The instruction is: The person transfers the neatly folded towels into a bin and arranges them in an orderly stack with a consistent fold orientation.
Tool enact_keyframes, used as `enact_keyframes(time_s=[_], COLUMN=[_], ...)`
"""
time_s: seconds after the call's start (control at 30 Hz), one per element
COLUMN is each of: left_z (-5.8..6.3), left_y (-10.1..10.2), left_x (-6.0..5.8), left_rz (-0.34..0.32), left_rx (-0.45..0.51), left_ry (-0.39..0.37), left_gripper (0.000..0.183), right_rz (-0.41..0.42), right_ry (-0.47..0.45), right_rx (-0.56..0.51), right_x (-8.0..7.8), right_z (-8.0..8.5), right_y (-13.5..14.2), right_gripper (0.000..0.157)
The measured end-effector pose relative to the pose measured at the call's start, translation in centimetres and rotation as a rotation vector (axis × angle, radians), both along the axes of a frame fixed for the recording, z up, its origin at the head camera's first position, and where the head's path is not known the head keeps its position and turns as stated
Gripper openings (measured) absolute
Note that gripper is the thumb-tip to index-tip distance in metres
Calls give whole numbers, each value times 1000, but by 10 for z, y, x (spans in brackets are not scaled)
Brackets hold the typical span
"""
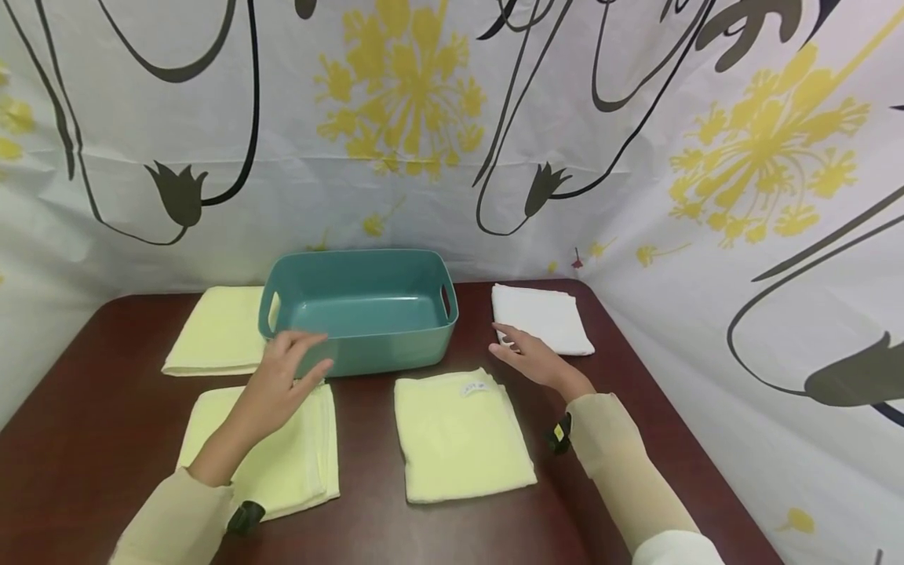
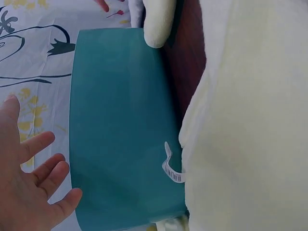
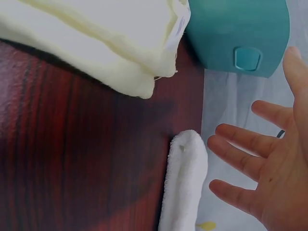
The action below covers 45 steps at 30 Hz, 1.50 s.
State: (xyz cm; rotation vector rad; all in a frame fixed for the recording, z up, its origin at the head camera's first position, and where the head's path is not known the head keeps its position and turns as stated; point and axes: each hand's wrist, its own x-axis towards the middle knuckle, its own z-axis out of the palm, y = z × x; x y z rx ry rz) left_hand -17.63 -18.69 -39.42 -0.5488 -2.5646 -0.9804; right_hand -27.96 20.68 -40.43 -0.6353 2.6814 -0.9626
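Observation:
My left hand [image 1: 278, 390] hovers with relaxed, spread fingers near the front left corner of a teal plastic basket [image 1: 374, 355], above a folded pale yellow towel [image 1: 297, 463]. Nothing is in its grasp. The left wrist view shows this towel's white tag [image 2: 172, 171] in front of the basket. My right hand [image 1: 533, 357], fingers loosely extended and holding nothing, is over the near left edge of a folded white towel [image 1: 544, 314]. Between the hands lies another folded yellow towel [image 1: 462, 439] with a label on its far edge. The basket's visible inside holds nothing.
A third folded yellow towel [image 1: 219, 329] lies left of the basket, partly behind it. The dark red-brown table [image 1: 92, 439] meets a patterned white cloth backdrop [image 1: 282, 196] at the back and sides. Dark bands with small devices [image 1: 560, 434] sit on both wrists.

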Motion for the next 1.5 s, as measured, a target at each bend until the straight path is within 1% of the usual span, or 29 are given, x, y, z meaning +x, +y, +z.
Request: enact_keyframes(time_s=[0.3,0.53,0.6,0.7,0.83,1.13,1.33,1.5], left_z=[-8,-12,-14,-17,-21,-27,-33,-37], left_y=[9,16,18,22,27,38,46,53], left_x=[1,3,3,3,3,4,4,5], left_rz=[-21,-25,-31,-46,-54,-76,-92,-107], left_rx=[15,21,21,24,29,24,29,23], left_ry=[-36,-88,-97,-110,-123,-152,-166,-211], left_gripper=[41,43,43,43,43,43,45,49], right_rz=[14,72,65,31,20,3,2,7], right_ry=[-19,29,22,-15,-36,-54,-47,-49], right_rx=[-9,-32,-30,-29,-31,-15,0,2], right_x=[8,11,13,17,20,29,34,38], right_z=[-7,-17,-18,-19,-21,-22,-25,-28], right_y=[7,12,13,15,16,22,26,30], right_gripper=[65,66,67,67,65,63,62,62])
